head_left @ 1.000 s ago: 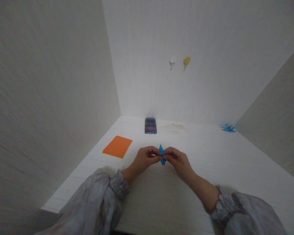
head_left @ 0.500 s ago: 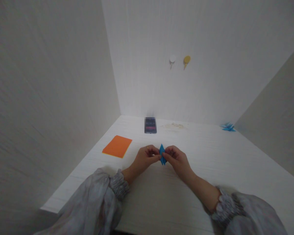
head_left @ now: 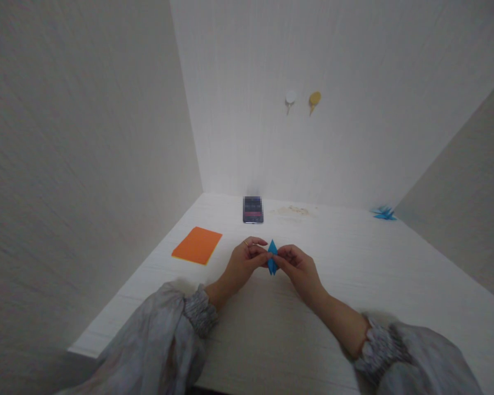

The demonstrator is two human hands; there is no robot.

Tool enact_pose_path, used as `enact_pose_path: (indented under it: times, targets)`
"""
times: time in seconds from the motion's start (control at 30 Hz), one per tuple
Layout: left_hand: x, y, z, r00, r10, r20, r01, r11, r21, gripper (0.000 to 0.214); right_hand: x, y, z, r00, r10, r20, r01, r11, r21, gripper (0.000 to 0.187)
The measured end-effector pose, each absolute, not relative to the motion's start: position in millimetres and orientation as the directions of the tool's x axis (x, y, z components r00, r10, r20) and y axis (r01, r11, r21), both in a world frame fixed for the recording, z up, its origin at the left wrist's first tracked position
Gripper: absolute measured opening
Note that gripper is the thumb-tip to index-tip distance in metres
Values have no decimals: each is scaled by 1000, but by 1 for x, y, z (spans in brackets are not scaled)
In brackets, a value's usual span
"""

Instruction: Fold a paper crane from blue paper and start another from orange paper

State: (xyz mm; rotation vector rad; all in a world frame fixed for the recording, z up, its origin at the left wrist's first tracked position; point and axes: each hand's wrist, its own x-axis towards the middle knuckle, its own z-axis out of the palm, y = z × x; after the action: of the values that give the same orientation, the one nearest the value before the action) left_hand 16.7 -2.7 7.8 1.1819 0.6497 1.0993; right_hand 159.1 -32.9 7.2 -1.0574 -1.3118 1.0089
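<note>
Between my two hands is a small piece of folded blue origami paper [head_left: 273, 248], a narrow diamond with its point away from me and its near end split in two. My left hand [head_left: 249, 260] pinches its left side, the thumb lying across the middle and the index finger stretched out above. At the right edge, the thumb and fingers of my right hand [head_left: 295, 263] are closed on the same paper. Both hands are low over the white table [head_left: 251, 329]. The fingertips behind the paper are hidden.
A stack of orange paper squares [head_left: 197, 246] lies to the left. A phone [head_left: 253, 210] rests by the back wall, its screen blurred. Folded blue paper pieces [head_left: 383, 213] sit in the far right corner. A white hook [head_left: 290, 99] and a yellow hook [head_left: 314, 99] are on the wall.
My left thumb has moved up and inward over the middle of the blue paper, and the left index finger has lifted and straightened. My right hand keeps its grip almost unmoved.
</note>
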Motion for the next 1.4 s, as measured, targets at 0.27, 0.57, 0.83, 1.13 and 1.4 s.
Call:
enact_pose_path:
  times: [0.27,0.57,0.83,1.13,1.4]
  targets:
    - [17,-3,9,382,924,12,-218,78,973,24,162,-34,6,27,948,318,195,307,-931,13]
    - [17,-2,8,294,955,39,-157,8,988,19,158,-33,5,32,947,318,299,295,-907,11]
    - [16,-2,8,250,963,97,-97,-74,992,17,157,-26,-3,42,963,267,199,254,-947,17]
    - [17,0,5,300,954,-4,-118,42,992,21,156,-26,3,101,958,269,179,248,-952,26]
    - [16,1,4,376,926,-24,-166,93,982,23,160,-23,-1,91,984,156,-5,157,-988,24]
